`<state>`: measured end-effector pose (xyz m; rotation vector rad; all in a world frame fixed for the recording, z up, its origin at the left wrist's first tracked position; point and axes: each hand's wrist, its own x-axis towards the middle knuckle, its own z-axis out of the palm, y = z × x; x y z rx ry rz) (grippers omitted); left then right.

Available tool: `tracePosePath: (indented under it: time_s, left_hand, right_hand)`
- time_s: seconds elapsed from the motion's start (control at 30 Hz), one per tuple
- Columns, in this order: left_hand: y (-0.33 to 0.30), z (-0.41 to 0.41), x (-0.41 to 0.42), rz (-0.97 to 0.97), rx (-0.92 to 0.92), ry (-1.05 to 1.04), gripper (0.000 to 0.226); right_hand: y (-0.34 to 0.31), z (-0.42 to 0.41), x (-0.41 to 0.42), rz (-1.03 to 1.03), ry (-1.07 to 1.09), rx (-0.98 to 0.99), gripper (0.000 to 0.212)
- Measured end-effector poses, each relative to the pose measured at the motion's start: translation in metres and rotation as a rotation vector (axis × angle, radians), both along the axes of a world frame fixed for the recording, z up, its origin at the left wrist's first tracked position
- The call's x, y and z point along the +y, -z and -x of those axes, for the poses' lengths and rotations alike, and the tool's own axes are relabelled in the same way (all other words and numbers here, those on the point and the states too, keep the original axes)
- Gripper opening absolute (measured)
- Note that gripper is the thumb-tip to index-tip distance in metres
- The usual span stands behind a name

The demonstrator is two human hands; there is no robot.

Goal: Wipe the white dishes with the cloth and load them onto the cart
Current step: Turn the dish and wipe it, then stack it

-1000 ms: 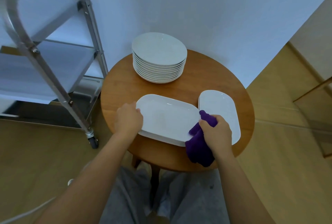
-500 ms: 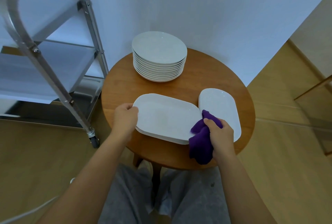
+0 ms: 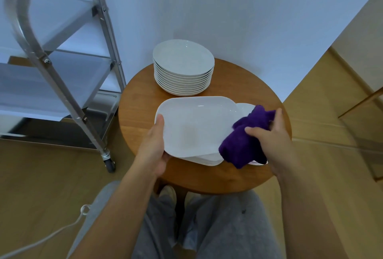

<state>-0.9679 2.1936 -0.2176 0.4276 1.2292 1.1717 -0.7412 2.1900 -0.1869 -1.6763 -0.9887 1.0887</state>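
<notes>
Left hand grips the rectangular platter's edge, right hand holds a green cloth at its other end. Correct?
Not quite: the head view shows the cloth is purple. Otherwise right: left hand grips the rectangular platter, right hand holds the cloth.

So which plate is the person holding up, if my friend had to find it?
Look at the round wooden table beside the metal cart. At its near edge, the left hand grips a big rectangular white platter by its left rim, tilted above more platters. Unlike the round plate stack behind, it has rounded corners, and the purple cloth touches its right side.
</notes>
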Motion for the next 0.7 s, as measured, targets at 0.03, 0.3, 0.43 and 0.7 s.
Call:
tracePosePath:
  time_s: [0.03, 0.3, 0.43, 0.7]
  left_hand:
    - [-0.002, -0.002, -0.003, -0.014, 0.007, -0.017, 0.02]
    - [-0.004, -0.026, -0.031, 0.02, 0.067, 0.0, 0.023]
    - [-0.005, -0.034, -0.042, -0.033, 0.008, 0.049, 0.028]
    - [0.012, -0.034, -0.053, -0.249, -0.273, -0.228, 0.032]
  right_hand:
    - [-0.004, 0.003, -0.001, 0.001, -0.058, -0.114, 0.089]
    - [-0.003, 0.045, 0.0, -0.098, -0.198, -0.761, 0.059]
    - [-0.002, 0.096, -0.016, -0.293, -0.347, -0.735, 0.059]
    - [-0.014, 0.148, -0.043, -0.556, -0.561, -0.877, 0.049]
